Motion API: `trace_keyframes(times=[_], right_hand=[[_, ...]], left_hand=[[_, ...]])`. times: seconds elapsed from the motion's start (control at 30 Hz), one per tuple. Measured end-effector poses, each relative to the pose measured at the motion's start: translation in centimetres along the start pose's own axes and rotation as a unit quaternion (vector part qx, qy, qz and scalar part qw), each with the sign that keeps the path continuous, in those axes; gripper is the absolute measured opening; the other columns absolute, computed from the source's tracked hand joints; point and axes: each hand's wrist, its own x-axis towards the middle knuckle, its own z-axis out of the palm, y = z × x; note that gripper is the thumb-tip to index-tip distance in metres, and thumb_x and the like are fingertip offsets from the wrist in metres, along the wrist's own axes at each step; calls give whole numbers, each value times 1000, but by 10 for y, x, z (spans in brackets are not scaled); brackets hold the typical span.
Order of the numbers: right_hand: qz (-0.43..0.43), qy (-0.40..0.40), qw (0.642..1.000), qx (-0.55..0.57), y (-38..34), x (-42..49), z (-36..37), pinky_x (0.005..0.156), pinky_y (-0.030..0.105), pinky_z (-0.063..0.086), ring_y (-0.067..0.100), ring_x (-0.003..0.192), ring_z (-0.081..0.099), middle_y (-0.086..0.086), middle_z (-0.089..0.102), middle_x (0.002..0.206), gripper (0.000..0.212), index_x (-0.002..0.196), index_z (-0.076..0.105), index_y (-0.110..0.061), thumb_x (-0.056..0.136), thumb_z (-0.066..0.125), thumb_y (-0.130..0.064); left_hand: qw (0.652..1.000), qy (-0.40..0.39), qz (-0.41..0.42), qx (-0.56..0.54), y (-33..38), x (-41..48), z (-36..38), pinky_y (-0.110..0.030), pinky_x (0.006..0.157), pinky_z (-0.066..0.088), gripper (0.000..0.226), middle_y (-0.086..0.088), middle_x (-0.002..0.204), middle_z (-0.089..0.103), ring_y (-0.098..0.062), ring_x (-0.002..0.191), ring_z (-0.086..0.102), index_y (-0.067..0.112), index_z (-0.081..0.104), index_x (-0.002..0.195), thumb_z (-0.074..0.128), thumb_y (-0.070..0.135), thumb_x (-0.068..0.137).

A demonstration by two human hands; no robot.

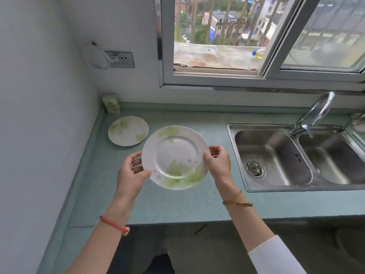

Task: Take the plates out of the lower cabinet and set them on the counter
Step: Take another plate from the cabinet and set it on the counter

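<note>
Held plate (174, 157): white with a green leaf print, carried face up over the counter (177, 204), between the wall corner and the sink (276, 161). It is tilted slightly toward the person, and no part of it appears to rest on the counter surface.

Grip: the left hand (131, 175) pinches the near-left rim, thumb on top and fingers curled beneath. The right hand (218, 162) pinches the right rim in the same way. Both hands are closed on this one plate and carry nothing else.

Set-down plate (128, 130): same pattern, lying flat on the counter toward the back-left corner, just beside the held plate's far-left edge and clear of both hands.

Progress, as a judgement:
1. One plate is delivered to the counter.
2. A second plate is out of the cabinet and over its destination; only lowering and release are left for it.
3. Free counter lies below and in front of the held plate, so placing it beside the set-down plate looks feasible.

The lower cabinet is not in view, so the number of plates left inside cannot be told.
</note>
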Motion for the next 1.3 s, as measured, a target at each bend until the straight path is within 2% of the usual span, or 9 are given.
trace_keyframes(times=[0.1,0.23,0.37,0.47,0.63,0.83,1.0,1.07,1.3], right_hand=[[11,13,1000,-10,-11,51,30,61,17,42,11,77,57,-8,59,84,18,101,58,-16,84,60,-10],[36,20,999,-32,-12,110,60,72,27,47,16,81,58,-4,60,86,24,106,60,-12,83,59,-6],[66,22,996,-55,0,166,86,76,29,48,19,86,59,0,62,93,28,110,61,-10,83,58,-6],[90,12,993,-72,13,206,103,76,30,49,20,87,58,1,61,93,27,109,59,-10,82,55,-4],[108,-18,988,-112,38,261,122,74,31,49,24,89,60,2,61,92,31,108,59,-9,80,52,1],[118,-37,980,-153,64,296,140,72,29,46,23,88,58,4,61,95,32,110,58,-8,80,53,1],[116,-42,975,-185,76,301,148,62,25,43,17,75,55,-3,56,79,32,106,58,-7,77,54,5],[112,-43,974,-190,78,303,149,56,23,39,19,75,56,3,59,82,32,106,58,-6,76,54,5],[120,-44,972,-197,84,305,151,73,30,46,30,95,62,16,65,103,34,108,59,-1,76,54,7]], left_hand=[[1000,-10,-11,8,3,65,14,-19,77,51,56,2,116,66,-4,101,64,19,56,129,66,-9,82],[999,-22,-35,28,-3,135,34,-20,79,51,62,0,118,64,-4,101,63,16,53,134,64,-12,80],[997,-26,-60,40,-18,192,59,-24,83,52,63,-5,120,62,-10,99,63,12,52,136,59,-17,80],[996,-23,-76,43,-32,232,79,-31,94,51,62,-6,122,61,-18,105,61,10,51,137,56,-18,81],[993,-20,-98,59,-61,283,107,-26,85,50,64,-2,121,59,-18,103,60,11,51,138,58,-18,82],[988,-12,-124,92,-96,314,121,-12,70,47,64,3,114,61,-10,94,62,14,53,137,61,-16,81],[983,-2,-142,113,-113,320,122,-12,68,47,66,0,116,63,-9,90,62,14,53,137,61,-17,80],[983,-1,-143,117,-116,323,123,-12,69,48,66,1,114,63,-5,88,62,15,53,138,61,-17,80],[981,-4,-143,131,-119,325,124,-14,71,50,68,1,116,67,-5,90,64,18,54,138,62,-15,79]])
